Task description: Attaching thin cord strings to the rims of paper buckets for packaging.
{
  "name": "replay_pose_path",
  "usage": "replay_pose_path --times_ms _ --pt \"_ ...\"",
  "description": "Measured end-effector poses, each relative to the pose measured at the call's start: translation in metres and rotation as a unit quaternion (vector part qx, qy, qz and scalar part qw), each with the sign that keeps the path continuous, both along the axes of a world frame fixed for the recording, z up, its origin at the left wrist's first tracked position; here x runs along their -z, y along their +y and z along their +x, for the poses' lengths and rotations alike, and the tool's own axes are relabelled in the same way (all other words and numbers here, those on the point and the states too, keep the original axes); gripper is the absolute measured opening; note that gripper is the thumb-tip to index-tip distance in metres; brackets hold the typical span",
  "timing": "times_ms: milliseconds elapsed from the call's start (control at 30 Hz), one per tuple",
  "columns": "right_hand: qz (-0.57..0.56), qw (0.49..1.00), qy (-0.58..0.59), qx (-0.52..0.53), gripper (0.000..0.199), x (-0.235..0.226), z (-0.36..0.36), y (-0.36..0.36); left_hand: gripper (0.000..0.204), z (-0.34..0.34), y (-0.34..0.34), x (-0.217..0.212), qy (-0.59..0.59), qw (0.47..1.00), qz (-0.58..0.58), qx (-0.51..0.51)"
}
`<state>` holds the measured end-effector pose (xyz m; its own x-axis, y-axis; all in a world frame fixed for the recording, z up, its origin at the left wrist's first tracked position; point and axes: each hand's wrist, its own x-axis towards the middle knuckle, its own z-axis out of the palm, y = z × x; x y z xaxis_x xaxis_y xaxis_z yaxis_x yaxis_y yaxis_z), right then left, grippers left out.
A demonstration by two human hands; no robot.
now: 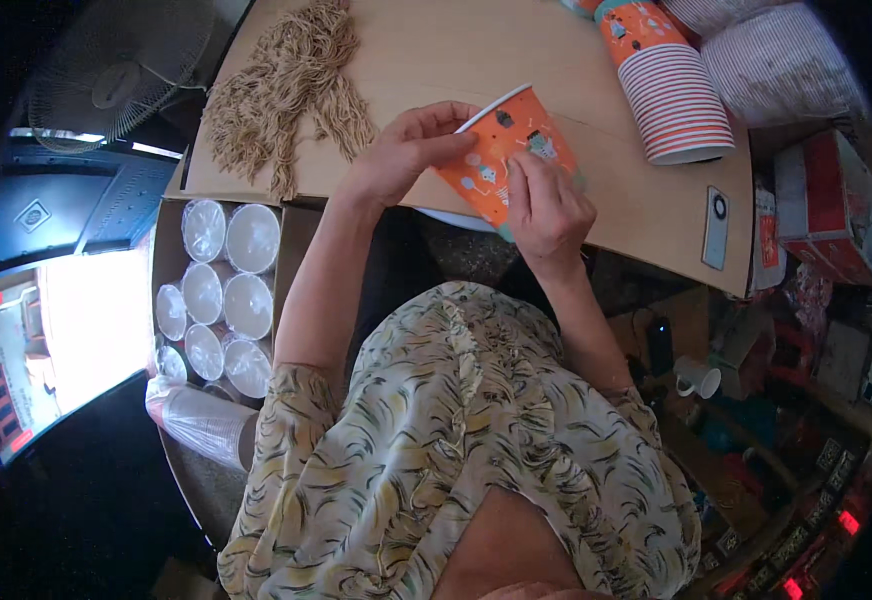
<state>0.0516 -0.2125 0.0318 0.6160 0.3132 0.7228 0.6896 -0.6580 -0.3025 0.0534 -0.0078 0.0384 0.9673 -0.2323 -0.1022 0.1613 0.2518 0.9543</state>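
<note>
An orange paper cup (pixel 491 165) with a white rim and small printed figures is held tilted over the table's near edge. My left hand (pixel 411 150) grips it at the rim, thumb on the outer wall and the other fingers partly hidden behind it. Against the printed side of the cup, my right hand (pixel 553 215) is closed in a pinch. Whatever lies between those fingertips is too small to make out. A heap of beige twine cords (pixel 281 95) lies on the table beyond my left hand.
Nested orange cups (pixel 674 105) lie at the far right beside plastic-wrapped cup stacks (pixel 781 70). A carton of wrapped white cups (pixel 248 305) stands left, near a fan (pixel 116 85). A flat metal piece (pixel 716 228) rests by the table's (pixel 646 215) right edge.
</note>
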Motion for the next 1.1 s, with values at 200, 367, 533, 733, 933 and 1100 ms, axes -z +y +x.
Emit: replay_pose_path --times_ms 200,367,533,733,933,1100 --pt "0.004 1.000 -0.013 -0.019 0.015 0.002 -0.002 0.005 0.030 -0.006 0.009 0.008 0.011 1.000 -0.009 0.006" --pt "0.020 0.999 -0.006 -0.027 0.015 0.002 -0.003 0.005 0.029 -0.006 0.007 0.012 0.017 1.000 -0.026 0.000" --pt "0.013 0.999 0.006 -0.028 0.016 -0.002 -0.008 0.005 0.028 -0.010 0.003 0.007 0.035 0.999 -0.033 -0.019" --pt "0.014 0.999 0.006 -0.035 0.016 -0.001 -0.013 0.007 0.022 -0.010 -0.011 0.001 0.058 0.994 0.028 -0.092" --pt "0.025 0.999 0.003 -0.034 0.016 0.002 -0.015 0.010 0.022 -0.018 -0.012 0.006 0.039 0.992 0.022 -0.120" --pt "0.038 0.999 0.022 -0.031 0.014 -0.004 -0.008 0.004 0.024 -0.028 -0.010 0.004 -0.023 0.995 0.002 -0.096"
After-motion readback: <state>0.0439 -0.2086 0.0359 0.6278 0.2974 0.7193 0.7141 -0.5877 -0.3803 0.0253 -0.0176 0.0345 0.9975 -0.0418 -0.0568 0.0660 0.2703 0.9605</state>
